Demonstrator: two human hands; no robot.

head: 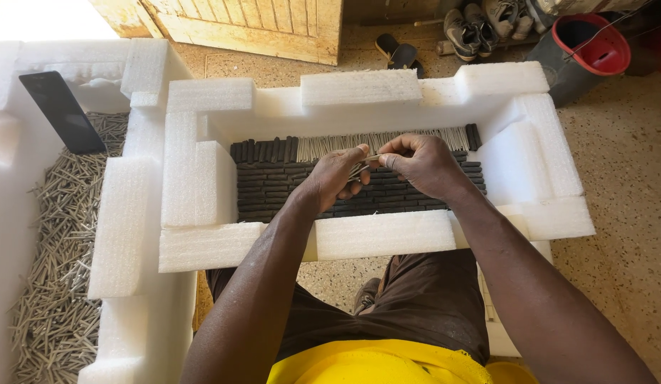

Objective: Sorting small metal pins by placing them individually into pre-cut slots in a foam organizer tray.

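My left hand and my right hand meet over a white foam tray that rests across my lap. Between their fingertips they pinch a thin pale stick; the left hand also holds a small bundle of such sticks. Inside the tray lie rows of dark rods, stacked flat. Along the tray's far wall stands a row of pale thin sticks, with several dark rods upright at its left end.
To my left, a second white foam box holds a heap of loose pale sticks and a dark phone. Shoes, sandals, a red-rimmed bucket and a wooden door lie beyond on the speckled floor.
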